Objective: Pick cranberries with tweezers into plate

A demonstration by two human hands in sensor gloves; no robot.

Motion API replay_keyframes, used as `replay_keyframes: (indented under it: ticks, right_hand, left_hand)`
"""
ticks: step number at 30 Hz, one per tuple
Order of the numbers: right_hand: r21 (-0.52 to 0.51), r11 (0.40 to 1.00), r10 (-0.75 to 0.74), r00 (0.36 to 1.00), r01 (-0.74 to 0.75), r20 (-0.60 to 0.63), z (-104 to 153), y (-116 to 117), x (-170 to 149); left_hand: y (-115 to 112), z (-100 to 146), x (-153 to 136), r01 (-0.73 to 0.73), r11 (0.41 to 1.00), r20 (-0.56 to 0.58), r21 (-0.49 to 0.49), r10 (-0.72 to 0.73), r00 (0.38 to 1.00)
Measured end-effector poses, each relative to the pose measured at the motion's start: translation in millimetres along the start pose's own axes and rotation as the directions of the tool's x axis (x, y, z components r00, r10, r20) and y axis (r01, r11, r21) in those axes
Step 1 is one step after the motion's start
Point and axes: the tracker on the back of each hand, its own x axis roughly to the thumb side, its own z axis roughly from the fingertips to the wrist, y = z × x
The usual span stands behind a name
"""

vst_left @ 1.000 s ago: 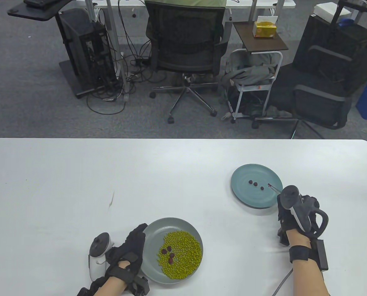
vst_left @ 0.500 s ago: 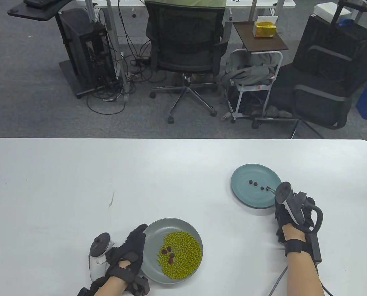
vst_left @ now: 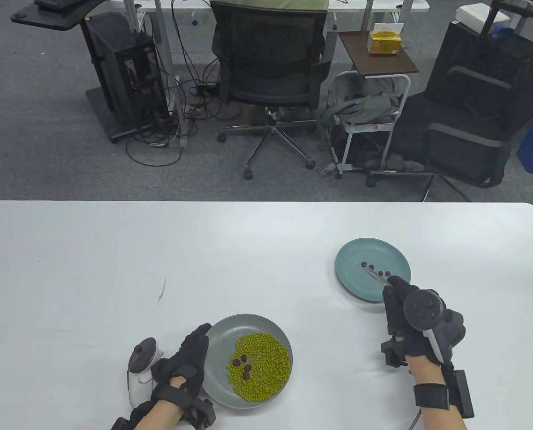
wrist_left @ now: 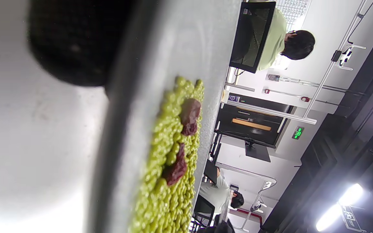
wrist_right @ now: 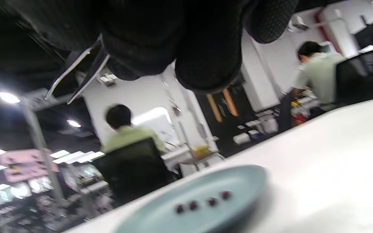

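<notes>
Bright even overhead light, soft shadows, blurred wrist views, ceiling-lamp glare

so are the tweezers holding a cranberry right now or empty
Cannot tell. In the table view the tweezers cross the teal plate, tips too small to read. Four cranberries lie on the plate in the right wrist view.

An office behind the white counter (vst_left: 257, 242)
A black swivel chair (vst_left: 268, 67) stands beside a side table carrying a yellow tissue box (vst_left: 384, 39).
</notes>
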Motion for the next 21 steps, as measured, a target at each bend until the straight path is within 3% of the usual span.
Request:
replay_keyframes:
  ticks: [7, 15, 21]
  right_hand:
    - [-0.008, 0.999, 0.045, 0.935, -0.045, 0.352, 42, -2, 69]
    - [-0.020, 0.996, 0.078, 0.799, -0.083, 0.596, 82, 2, 123]
    - [0.012, 0.993, 0.077, 0.712, -0.119, 0.698, 102, 8, 142]
  left_hand:
    - [1, 0, 0, -0.008, 1.000, -0.003, 0.010, 0.008, 1.000]
    - [6, -1, 0, -0.045, 0.999, -0.009, 0.024, 0.045, 0.999]
    - [6, -1, 0, -0.060, 0.998, -0.009, 0.025, 0.060, 0.998]
